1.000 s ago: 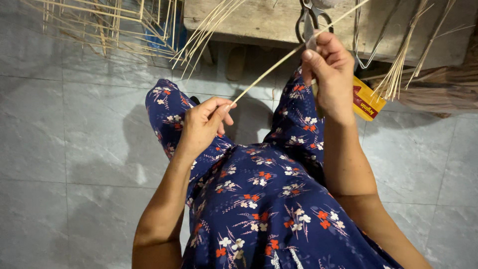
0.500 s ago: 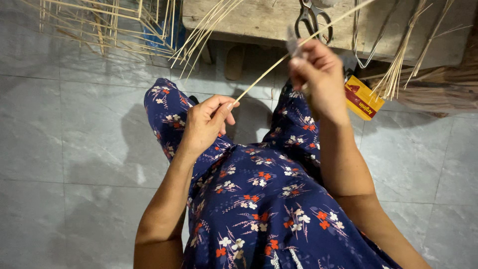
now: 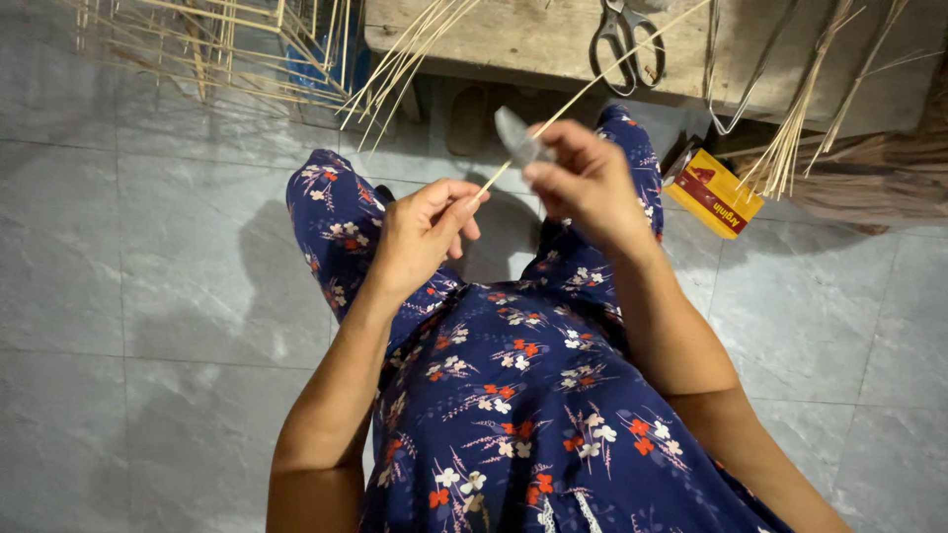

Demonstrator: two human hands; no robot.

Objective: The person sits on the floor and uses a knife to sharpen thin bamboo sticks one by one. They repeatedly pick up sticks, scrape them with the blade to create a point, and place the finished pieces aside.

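Change: since a moment ago the right hand point(image 3: 583, 183) has come down from beside the scissors point(image 3: 624, 44) toward the lap, and now sits nearer the left hand point(image 3: 423, 229).
Left hand: thumb and fingers pinched shut on the near end of a thin bamboo stick point(image 3: 592, 84), just above the knee.
Right hand: closed on a small grey blade point(image 3: 515, 138), its edge lying against the stick partway along (whether it bites into the stick I cannot tell).
Stick: slants up and away from the left hand, past the right hand, its far end crossing over the scissors on the wooden bench point(image 3: 523, 39).
Lap: blue floral dress point(image 3: 513, 395), both knees apart, grey tiled floor point(image 3: 148, 296) below.
Nearby: a yellow and red box point(image 3: 713, 192) on the floor right of the knee; bundles of thin sticks point(image 3: 790, 138) leaning off the bench edge; a loose stick frame point(image 3: 217, 49) at upper left.
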